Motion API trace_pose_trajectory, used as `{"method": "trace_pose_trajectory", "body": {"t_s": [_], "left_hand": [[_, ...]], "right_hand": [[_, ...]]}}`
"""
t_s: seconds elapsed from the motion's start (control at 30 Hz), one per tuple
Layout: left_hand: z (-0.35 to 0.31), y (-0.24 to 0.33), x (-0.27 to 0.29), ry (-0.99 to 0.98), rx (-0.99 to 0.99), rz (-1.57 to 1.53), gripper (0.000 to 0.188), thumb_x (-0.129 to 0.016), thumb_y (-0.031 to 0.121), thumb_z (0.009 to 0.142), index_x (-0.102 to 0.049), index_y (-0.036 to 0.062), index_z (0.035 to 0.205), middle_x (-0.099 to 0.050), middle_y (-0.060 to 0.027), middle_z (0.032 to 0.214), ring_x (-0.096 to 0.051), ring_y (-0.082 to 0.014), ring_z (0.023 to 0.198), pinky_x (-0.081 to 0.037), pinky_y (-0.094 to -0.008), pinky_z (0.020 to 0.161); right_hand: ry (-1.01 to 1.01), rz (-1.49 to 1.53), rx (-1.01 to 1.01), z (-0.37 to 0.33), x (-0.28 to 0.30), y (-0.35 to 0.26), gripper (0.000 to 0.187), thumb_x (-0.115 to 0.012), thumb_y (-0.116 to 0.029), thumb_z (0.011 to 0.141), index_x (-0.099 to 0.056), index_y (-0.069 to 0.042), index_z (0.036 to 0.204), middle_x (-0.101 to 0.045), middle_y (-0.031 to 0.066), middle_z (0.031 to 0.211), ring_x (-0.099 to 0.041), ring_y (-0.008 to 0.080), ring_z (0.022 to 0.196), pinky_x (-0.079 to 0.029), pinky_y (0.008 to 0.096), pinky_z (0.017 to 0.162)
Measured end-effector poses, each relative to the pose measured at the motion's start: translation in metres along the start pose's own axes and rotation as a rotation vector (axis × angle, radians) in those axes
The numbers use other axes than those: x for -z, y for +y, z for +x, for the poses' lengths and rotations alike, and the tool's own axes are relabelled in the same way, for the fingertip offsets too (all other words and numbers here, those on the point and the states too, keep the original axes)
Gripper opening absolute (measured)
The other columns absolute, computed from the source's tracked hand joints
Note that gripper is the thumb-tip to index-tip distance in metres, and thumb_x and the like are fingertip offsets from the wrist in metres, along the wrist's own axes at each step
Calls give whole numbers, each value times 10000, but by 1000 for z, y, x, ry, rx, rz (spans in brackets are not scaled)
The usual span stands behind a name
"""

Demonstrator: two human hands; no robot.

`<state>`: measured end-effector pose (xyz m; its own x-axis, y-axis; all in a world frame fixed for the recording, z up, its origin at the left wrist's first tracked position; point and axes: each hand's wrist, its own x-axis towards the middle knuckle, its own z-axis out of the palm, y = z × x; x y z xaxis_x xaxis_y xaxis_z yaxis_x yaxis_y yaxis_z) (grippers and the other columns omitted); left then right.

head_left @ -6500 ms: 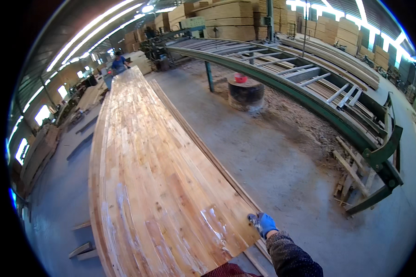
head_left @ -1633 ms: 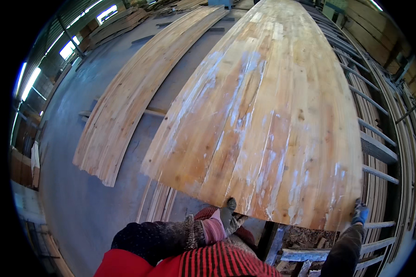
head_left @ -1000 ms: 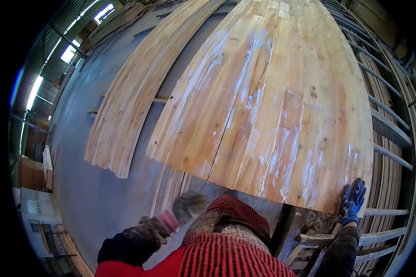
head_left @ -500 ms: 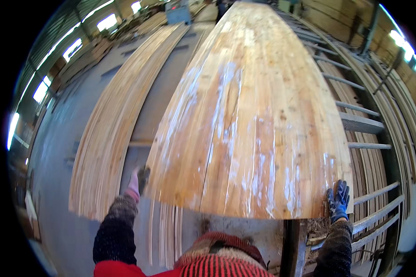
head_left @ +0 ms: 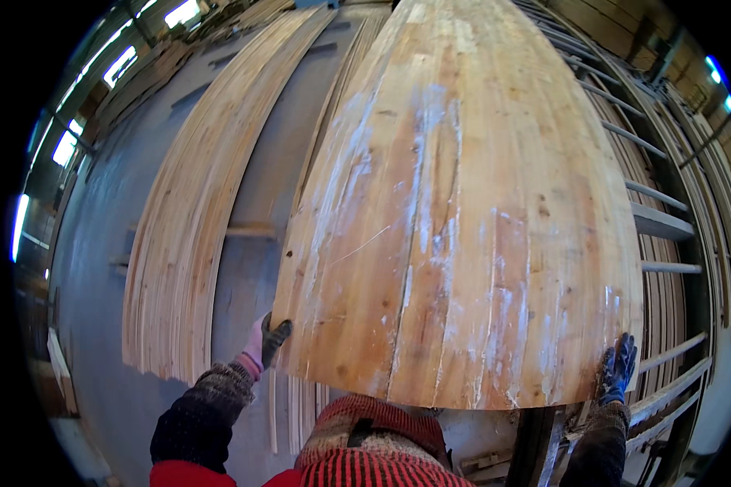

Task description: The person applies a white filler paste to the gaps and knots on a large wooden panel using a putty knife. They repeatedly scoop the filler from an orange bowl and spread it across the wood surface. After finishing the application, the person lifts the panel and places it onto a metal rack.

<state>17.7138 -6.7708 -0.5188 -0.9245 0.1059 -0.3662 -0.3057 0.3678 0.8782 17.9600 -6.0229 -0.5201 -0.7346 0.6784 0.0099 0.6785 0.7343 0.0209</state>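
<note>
A long, wide sheet of glued wooden strips (head_left: pixel 463 211) stretches away from me, streaked with whitish glue. My left hand (head_left: pixel 270 341), in a dark and pink glove, grips the sheet's near left corner. My right hand (head_left: pixel 617 369), in a blue glove, holds the near right corner. The sheet's near edge hangs just above my red striped clothing (head_left: pixel 374 454).
A stack of similar long wooden sheets (head_left: pixel 187 243) lies on the grey floor to the left. A green metal rack with crossbars (head_left: pixel 666 235) runs along the right. Thin wooden strips (head_left: pixel 300 406) lie under the sheet's near left corner.
My left hand has come up from my side and taken the sheet's left corner. My right hand has stayed on the right corner. The view has tilted over the sheet.
</note>
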Motion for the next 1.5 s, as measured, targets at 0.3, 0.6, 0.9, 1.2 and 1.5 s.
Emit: {"method": "trace_pose_trajectory", "body": {"t_s": [0.3,0.6,0.9,1.2,1.5], "left_hand": [[4,-27,-7,29,-14,-32,500,-692,321,899,-563,-35,1226,-635,-36,1079,-541,-103,978,-467,-288,878],[-4,2,1,48,43,-218,482,-767,264,850,-588,-22,1195,-654,-39,1092,-571,-110,976,-471,-287,880],[-21,33,13,0,61,-195,479,-716,247,879,-551,-21,1241,-644,-46,1116,-591,-98,967,-485,-271,857],[-13,17,4,21,54,-175,457,-741,250,860,-588,-7,1205,-633,2,1002,-547,-67,851,-465,-238,736],[-7,9,13,-77,59,-227,537,-703,308,880,-544,7,1296,-638,-8,1084,-567,-99,896,-474,-263,756]], "right_hand": [[62,9,135,11,-8,8,591,-435,-380,998,-325,-81,1496,-284,148,1561,-224,322,1449,-122,420,1201],[89,81,194,14,-29,18,612,-389,-407,1011,-346,0,1466,-340,211,1518,-283,349,1420,-158,413,1188],[97,153,218,14,-29,12,592,-413,-379,1008,-351,-11,1468,-348,177,1525,-275,332,1426,-150,408,1189],[101,138,234,15,-28,26,570,-474,-325,998,-366,-9,1460,-324,166,1537,-269,312,1429,-130,392,1194],[86,21,160,8,-16,12,627,-526,-327,953,-333,-47,1480,-334,168,1530,-267,325,1431,-133,414,1201]]}}
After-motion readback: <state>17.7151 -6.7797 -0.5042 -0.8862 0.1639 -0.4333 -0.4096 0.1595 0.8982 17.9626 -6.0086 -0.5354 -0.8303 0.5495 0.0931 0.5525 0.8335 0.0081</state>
